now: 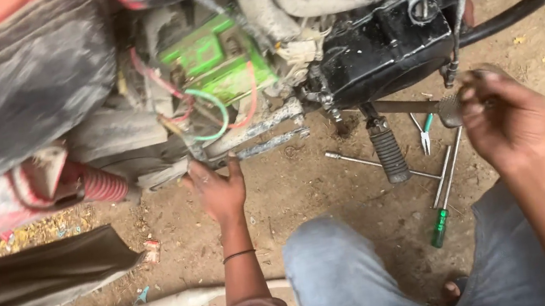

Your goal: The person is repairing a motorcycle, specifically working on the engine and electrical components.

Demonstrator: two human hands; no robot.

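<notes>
Dusty ground runs under the motorcycle we crouch beside. Our right hand (500, 113) wraps its fingers around the knurled metal lever end (450, 110), which lies just left of the palm, its long axis running left toward the black engine case (387, 49). Our left hand (219, 191) is farther off, open, fingertips against the grey frame rail (250, 150) below the green battery (218, 57). Pliers (424, 134) and a green-handled screwdriver (444, 203) lie near the black footpeg (389, 153).
</notes>
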